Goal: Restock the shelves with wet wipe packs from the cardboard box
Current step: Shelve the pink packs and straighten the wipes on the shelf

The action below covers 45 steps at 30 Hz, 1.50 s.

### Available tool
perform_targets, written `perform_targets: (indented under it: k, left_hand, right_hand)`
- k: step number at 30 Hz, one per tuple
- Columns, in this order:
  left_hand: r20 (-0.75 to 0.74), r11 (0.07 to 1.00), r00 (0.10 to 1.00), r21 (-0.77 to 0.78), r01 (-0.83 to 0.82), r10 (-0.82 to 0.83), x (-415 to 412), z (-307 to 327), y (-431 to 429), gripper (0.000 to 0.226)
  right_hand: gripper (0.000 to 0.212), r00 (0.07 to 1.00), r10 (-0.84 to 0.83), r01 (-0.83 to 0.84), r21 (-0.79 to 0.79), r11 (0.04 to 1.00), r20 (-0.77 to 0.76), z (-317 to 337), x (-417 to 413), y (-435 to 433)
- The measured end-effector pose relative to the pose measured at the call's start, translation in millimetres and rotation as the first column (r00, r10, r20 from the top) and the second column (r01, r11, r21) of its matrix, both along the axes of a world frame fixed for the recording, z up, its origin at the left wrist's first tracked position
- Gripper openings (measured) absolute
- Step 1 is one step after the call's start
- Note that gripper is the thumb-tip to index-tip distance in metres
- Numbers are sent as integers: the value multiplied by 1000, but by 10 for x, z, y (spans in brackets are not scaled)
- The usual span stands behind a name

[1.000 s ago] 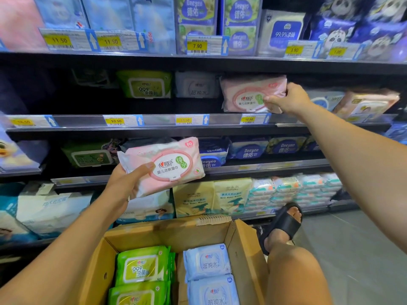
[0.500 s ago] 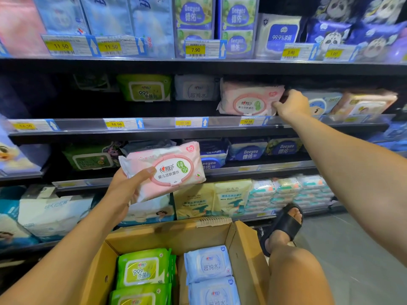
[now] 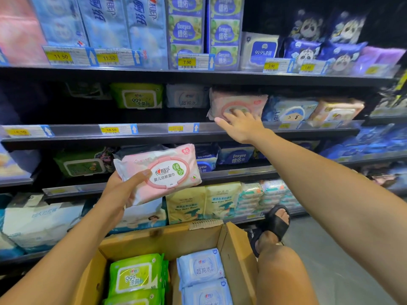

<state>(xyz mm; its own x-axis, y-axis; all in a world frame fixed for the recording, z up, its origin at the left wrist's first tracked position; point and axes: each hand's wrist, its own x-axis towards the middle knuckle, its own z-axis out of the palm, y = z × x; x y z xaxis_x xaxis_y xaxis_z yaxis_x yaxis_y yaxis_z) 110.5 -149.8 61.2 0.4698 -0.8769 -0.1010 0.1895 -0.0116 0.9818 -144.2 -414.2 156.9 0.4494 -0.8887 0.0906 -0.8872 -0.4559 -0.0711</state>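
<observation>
Your left hand (image 3: 122,191) grips a pink wet wipe pack (image 3: 160,172) marked "80" at one corner, thumb laid across its face. It is held up before the lower shelves, above the cardboard box (image 3: 234,243). Your right hand (image 3: 242,126) has its fingers spread flat against a matching pink shelf pack (image 3: 240,100). In the box lie green packs (image 3: 136,275) reading "99.9" and pale blue packs (image 3: 201,268). Up top, "Deeyeo" packs (image 3: 186,29) stand behind a "7.90" tag (image 3: 187,62).

top-shelf price tags (image 3: 60,56): 11.50, 11.50, 7.90, 3.90 | mid-shelf price tag (image 3: 111,130): 10.50 | tall pack (image 3: 186,29): Deeyeo 德佑 | pink pack (image 3: 163,172): 80, 纯水, 婴儿洁肤湿巾 | green pack (image 3: 134,276): 99.9 杀菌 | blue pack (image 3: 201,268): 超纯水 | yellow pack (image 3: 222,201): New Baby Wipes
</observation>
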Motion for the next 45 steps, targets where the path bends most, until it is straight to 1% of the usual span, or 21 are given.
perform_targets:
  k: [2,8,9,11,13,15,19,25,32,36,39,41,45]
  left_hand:
    - [2,1000,1000,-3,7,-7,9,7,18,44]
    - [-19,1000,1000,-8,-2,2,-5,21,14,46]
    - [-21,1000,1000,-7,-10,10,-2,14,2,51]
    - [-5,1000,1000,-8,-20,20,11,-36,-26,72]
    - [18,1000,999,-7,-30,30,50,-110,-64,82]
    - [18,1000,1000,-8,-24,24,57,-141,-94,82]
    - [2,1000,1000,-10,3,-3,6,-134,-142,70]
    - [50,1000,999,11,21,-22,68,-222,-174,86]
    - [69,1000,997,1,26,-26,155,-266,-177,83]
    - [70,1000,997,6,18,-19,179,-274,-165,85]
    - [85,1000,996,-5,21,-20,156,-248,-113,88]
    - [87,999,996,-16,30,-29,102,-201,-59,87]
    - [102,999,994,-40,32,-27,-51,-56,92,85]
  right_hand:
    - [91,1000,-29,29,15,999,-12,33,-8,-13]
    - [92,993,-92,95,37,995,-74,41,-77,-73]
    - [93,992,-100,104,42,994,-82,36,-85,-96]
    - [95,990,-105,110,46,993,-96,36,-90,-130]
    - [97,988,-113,119,49,992,-108,49,-80,-167]
    - [100,985,-127,135,63,989,-116,73,-60,-194]
    - [108,981,-133,146,86,985,-144,140,61,-216]
    - [114,965,-185,209,121,970,-184,204,202,-288]
    - [120,962,-193,224,153,962,-195,206,263,-377]
    - [118,967,-191,218,159,963,-170,211,240,-363]
    - [113,979,-167,179,101,979,-114,169,177,-319]
    - [105,990,-124,126,24,992,-61,109,127,-272]
    - [79,999,-2,7,-133,991,34,20,27,-3]
